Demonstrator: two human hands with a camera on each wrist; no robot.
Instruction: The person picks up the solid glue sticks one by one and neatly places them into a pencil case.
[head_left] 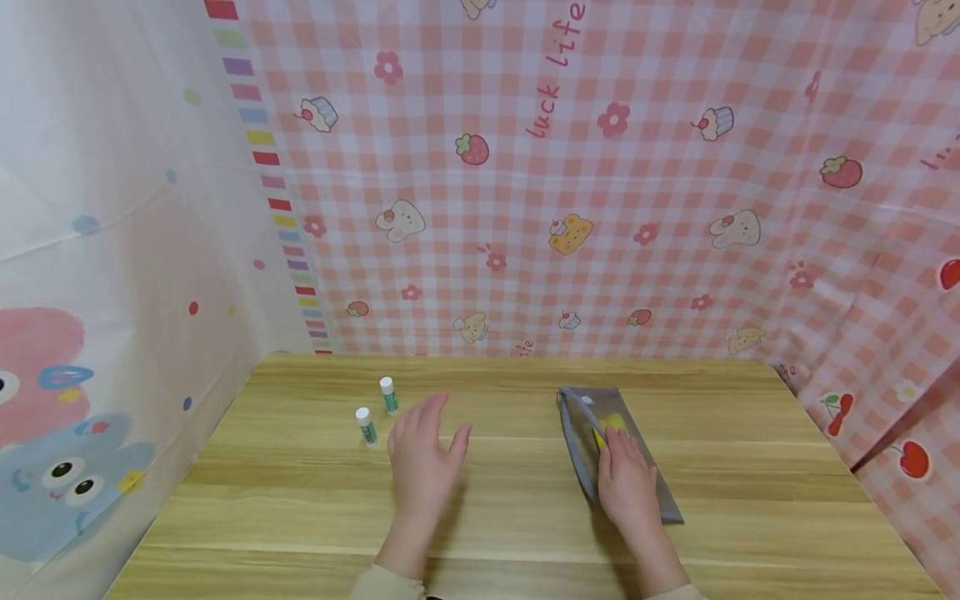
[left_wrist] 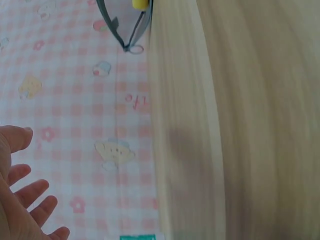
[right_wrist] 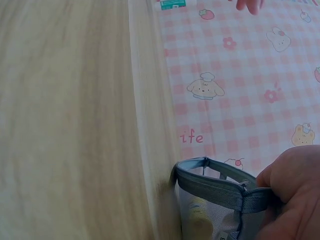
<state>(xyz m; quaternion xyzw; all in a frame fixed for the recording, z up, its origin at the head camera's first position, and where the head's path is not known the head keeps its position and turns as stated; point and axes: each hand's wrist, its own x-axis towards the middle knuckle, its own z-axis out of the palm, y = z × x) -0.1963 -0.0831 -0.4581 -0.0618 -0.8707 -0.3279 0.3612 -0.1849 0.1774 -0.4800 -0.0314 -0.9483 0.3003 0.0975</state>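
Wood-grain table (head_left: 510, 517), pink checked cloth (head_left: 480, 208) behind. I count two white-capped sticks (head_left: 367, 427), just left of left hand (head_left: 424, 457), nearer one; fingers spread, holding nothing. Mesh pouch (head_left: 606, 402) well right of sticks, right hand (head_left: 628, 486) pinching rim, long axis far to near, mouth leftward. Yellow item (head_left: 613, 420) inside: can't quite identify.

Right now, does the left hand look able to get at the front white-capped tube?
Probably yes: the left hand looks empty and is close beside the front white-capped tube, and nothing visible stands between them.
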